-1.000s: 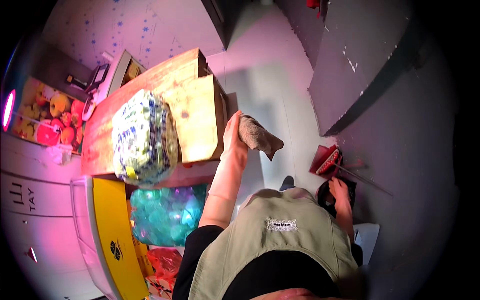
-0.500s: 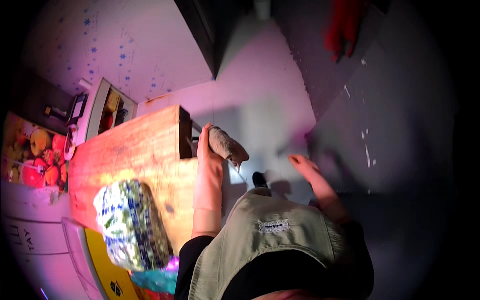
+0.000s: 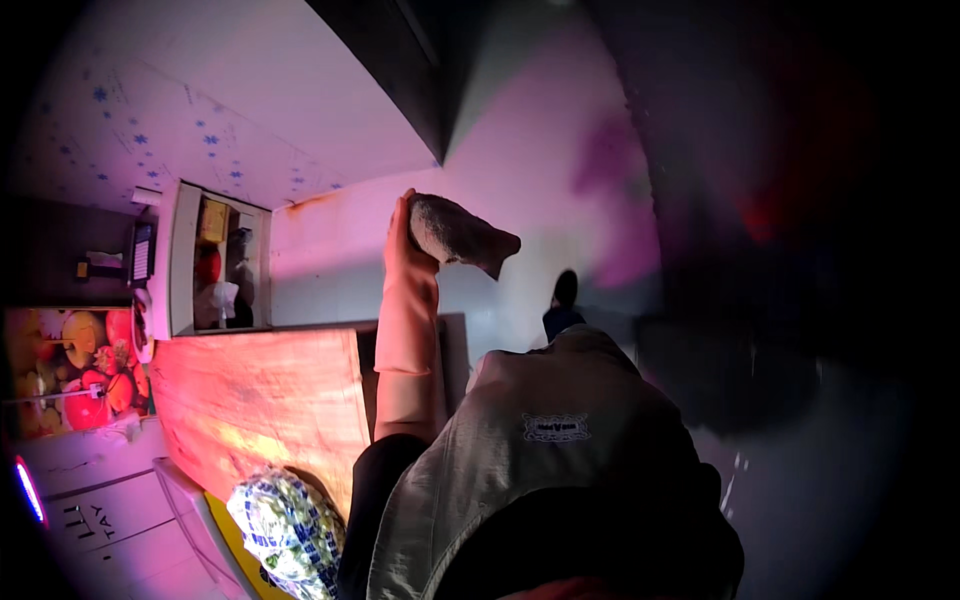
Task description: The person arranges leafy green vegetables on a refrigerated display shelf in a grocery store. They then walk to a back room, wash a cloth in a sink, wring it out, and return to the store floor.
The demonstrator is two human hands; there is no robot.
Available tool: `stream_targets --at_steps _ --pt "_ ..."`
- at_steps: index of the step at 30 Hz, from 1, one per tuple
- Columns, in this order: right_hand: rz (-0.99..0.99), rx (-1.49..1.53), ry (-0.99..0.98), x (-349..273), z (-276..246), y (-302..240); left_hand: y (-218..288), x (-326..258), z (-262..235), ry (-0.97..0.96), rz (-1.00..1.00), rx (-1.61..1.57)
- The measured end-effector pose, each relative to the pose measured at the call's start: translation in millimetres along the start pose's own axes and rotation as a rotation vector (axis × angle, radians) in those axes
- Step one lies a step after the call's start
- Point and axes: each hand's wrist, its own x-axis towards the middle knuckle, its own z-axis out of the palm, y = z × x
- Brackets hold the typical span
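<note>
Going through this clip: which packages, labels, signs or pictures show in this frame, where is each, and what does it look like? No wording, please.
Blue, white and green patterned plastic bag: bottom edge, at the wooden table's near end, bulging.
Fruit picture panel: far left, rectangular, red and orange.
Small white oblong label: on the person's grey-green apron.
Grey fish, unpackaged: held in the left hand, gloved pink.

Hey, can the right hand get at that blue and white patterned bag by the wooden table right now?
Probably not: the right hand is out of view, and the bag lies on the person's left, beyond the torso; the gloved left hand holds a fish.
</note>
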Motion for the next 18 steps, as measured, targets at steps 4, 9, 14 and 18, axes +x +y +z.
stream_targets --at_steps 4,9,14,18 --pt "-0.094 -0.063 -0.031 97.8 -55.6 -138.7 31.9 113.9 35.0 0.033 0.097 0.001" --pt "-0.627 -0.158 0.091 302.0 -149.4 -366.5 71.3 271.3 108.3 -0.036 0.083 -0.093" --pt "-0.825 -0.296 0.189 320.4 -181.0 -725.4 96.4 412.4 140.2 0.002 0.118 -0.067" --pt "-1.033 -0.089 0.103 385.8 -202.3 -832.6 117.7 539.9 224.9 -0.003 0.046 -0.073"
